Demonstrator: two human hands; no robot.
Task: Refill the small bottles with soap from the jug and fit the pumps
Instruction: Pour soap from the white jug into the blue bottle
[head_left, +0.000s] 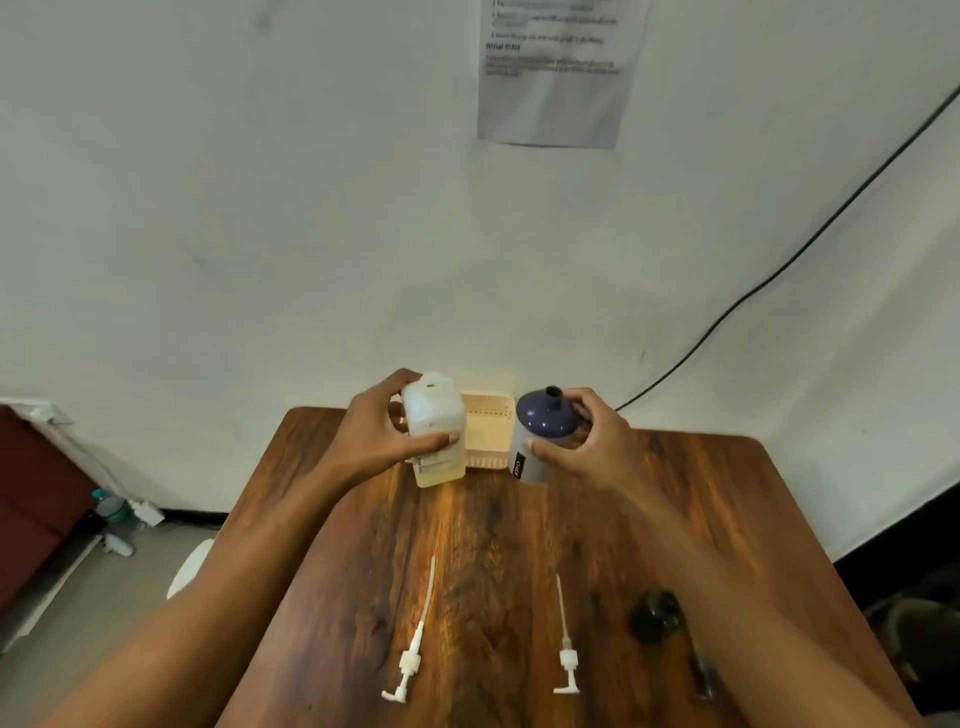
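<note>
As left hand (374, 436) grips pale bottle (435, 413), right hand (589, 452) blue-topped bottle (540, 418), far table (493, 545) edge.

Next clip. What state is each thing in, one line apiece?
White bottle: upright, neck open, no pump, yellowish liquid low down.
Blue-topped bottle: upright, neck open, no pump.
Left pump: lying loose on the table.
Right pump: lying loose on the table.
Left hand: grips the white bottle.
Right hand: grips the blue-topped bottle.
Basket: upright between the bottles.
</note>
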